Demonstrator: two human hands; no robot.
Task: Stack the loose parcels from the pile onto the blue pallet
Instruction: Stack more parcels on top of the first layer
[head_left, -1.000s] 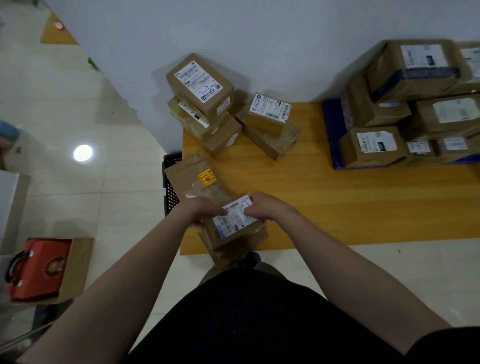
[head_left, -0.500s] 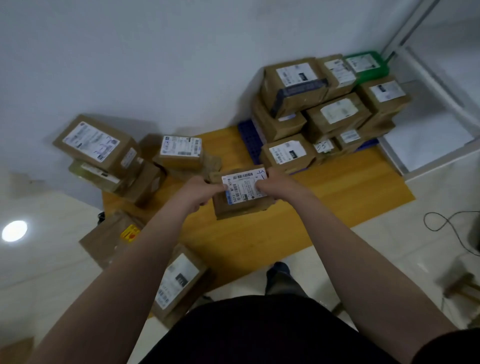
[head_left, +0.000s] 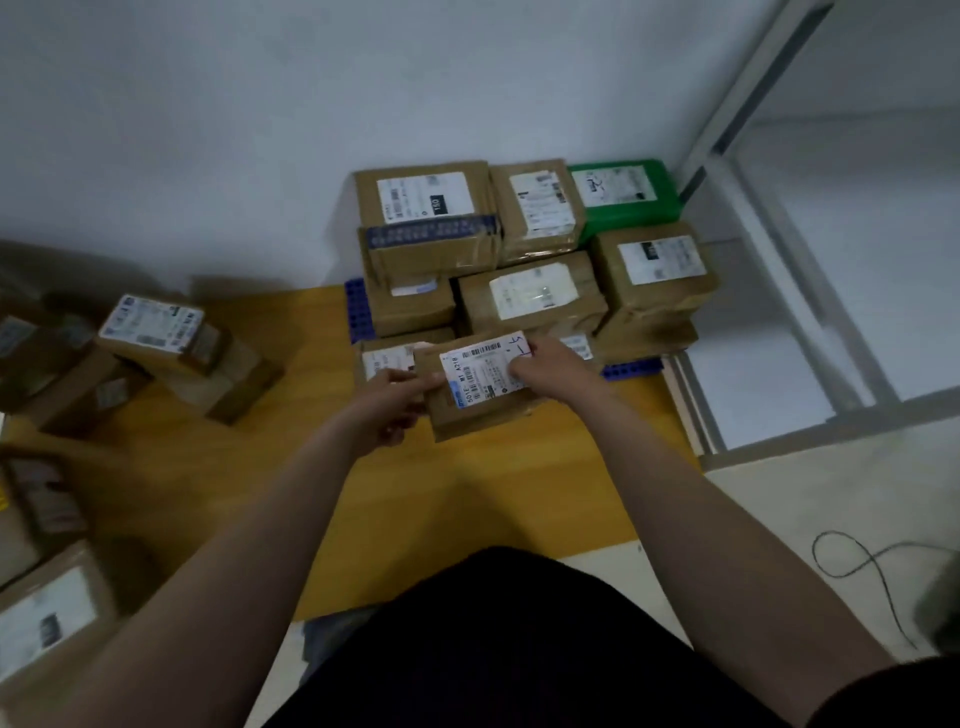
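Parcel (head_left: 480, 413), a flat rectangular box of brown cardboard with a white printed label (head_left: 480, 371) on its top face, is hanging slightly tilted between both hands, just at the near edge of the blue pallet (head_left: 358, 312). Left hand (head_left: 392, 410) is gripping its left edge with curled fingers. Right hand (head_left: 550, 364) is clamping the far right corner, fingertips lying on the label. Whether the box is touching the low carton (head_left: 384, 358) behind it cannot be told. Stacked parcels (head_left: 530, 299) are covering the pallet's gridded plastic top. They are mostly taped brown boxes, with one glossy green parcel (head_left: 623, 195) sitting at the far right. Loose pile (head_left: 156, 338) is lying blurred at the left on the smooth yellow wooden board (head_left: 467, 499).
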